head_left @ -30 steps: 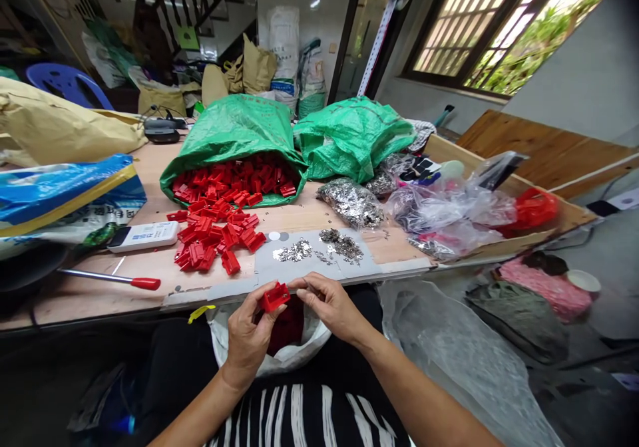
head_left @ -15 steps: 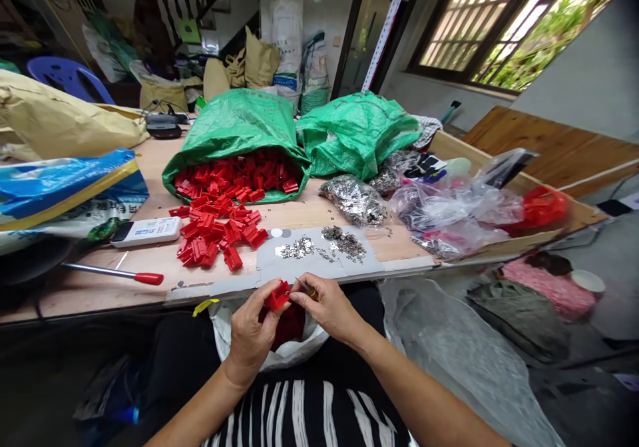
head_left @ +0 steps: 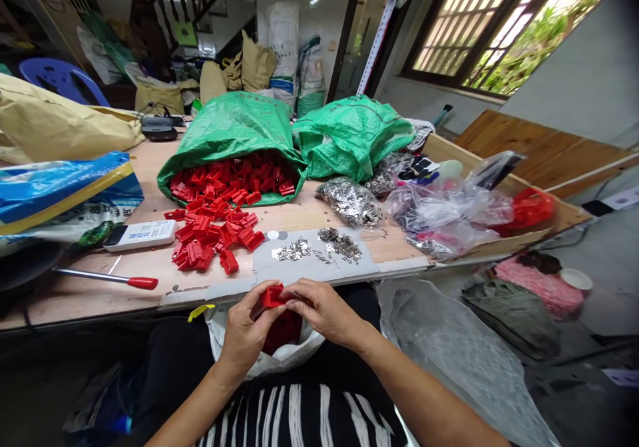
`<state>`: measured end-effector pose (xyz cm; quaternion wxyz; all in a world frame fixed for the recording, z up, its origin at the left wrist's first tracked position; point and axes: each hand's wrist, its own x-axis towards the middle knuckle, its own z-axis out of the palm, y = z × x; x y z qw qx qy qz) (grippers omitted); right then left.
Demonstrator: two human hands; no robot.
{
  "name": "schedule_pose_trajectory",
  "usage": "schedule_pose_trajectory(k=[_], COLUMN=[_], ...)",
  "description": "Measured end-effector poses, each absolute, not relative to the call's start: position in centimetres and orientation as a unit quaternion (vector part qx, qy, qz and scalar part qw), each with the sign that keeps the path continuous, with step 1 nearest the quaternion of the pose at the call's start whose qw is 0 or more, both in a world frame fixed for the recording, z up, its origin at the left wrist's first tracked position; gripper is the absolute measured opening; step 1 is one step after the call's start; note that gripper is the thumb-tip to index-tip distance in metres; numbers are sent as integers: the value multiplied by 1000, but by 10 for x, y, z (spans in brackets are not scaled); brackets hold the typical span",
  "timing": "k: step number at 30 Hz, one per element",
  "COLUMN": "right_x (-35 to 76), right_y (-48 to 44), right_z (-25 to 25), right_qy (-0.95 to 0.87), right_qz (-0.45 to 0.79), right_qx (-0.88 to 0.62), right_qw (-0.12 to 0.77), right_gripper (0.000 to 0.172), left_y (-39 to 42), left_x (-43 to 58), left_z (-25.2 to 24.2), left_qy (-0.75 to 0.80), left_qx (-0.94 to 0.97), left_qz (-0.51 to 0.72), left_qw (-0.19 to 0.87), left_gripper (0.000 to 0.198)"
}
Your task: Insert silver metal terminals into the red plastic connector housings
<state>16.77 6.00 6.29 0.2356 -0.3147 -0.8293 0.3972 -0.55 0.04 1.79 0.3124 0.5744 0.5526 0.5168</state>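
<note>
Pinched in my left hand (head_left: 244, 330) is a red plastic part (head_left: 272, 295), held over the open white bag (head_left: 294, 357) in my lap. My right hand (head_left: 319, 308) meets the same part from the right with its fingers closed together. What sits between those fingertips is too small and covered to make out. More red plastic parts (head_left: 210, 231) lie in a heap on the table, spilling from a green woven bag (head_left: 234, 121). Small metal pieces (head_left: 297, 250) and a darker pile of metal pieces (head_left: 344, 244) lie on a grey sheet (head_left: 269, 271) beyond my hands.
A red-handled lever (head_left: 142, 282) and a white box-shaped device (head_left: 142, 234) lie left on the table. A second green bag (head_left: 354, 134) and a clear bag of metal pieces (head_left: 349, 202) stand right. Further right, a wooden tray (head_left: 564, 214) holds plastic bags.
My right fingers have moved in against the red plastic part and closed over it. The thin pointed tool seen earlier in my right hand is now hidden. The view has shifted slightly.
</note>
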Motion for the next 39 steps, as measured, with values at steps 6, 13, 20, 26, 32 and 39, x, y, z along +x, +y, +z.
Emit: schedule_pose_trajectory(k=[6, 13, 20, 26, 32, 39], right_x=[174, 172, 170, 170, 170, 168], right_y=[61, 57, 57, 58, 57, 54], right_z=[61, 59, 63, 60, 55, 46], right_qy=[-824, -807, -790, -763, -744, -601], right_qz=[416, 404, 417, 457, 479, 658], right_qx=[-320, -361, -371, -376, -378, -344], right_qw=[214, 234, 254, 259, 275, 295], right_gripper=[6, 7, 4, 4, 8, 32], left_y=[-2, 0, -2, -4, -8, -10], left_x=[-3, -2, -2, 1, 5, 8], left_z=[23, 22, 19, 17, 16, 18], left_qy=[510, 522, 527, 538, 537, 527], left_qx=[579, 574, 548, 523, 511, 528], left_qz=[514, 504, 529, 552, 582, 599], left_qw=[375, 378, 377, 364, 334, 290], left_gripper=[28, 27, 29, 31, 31, 31])
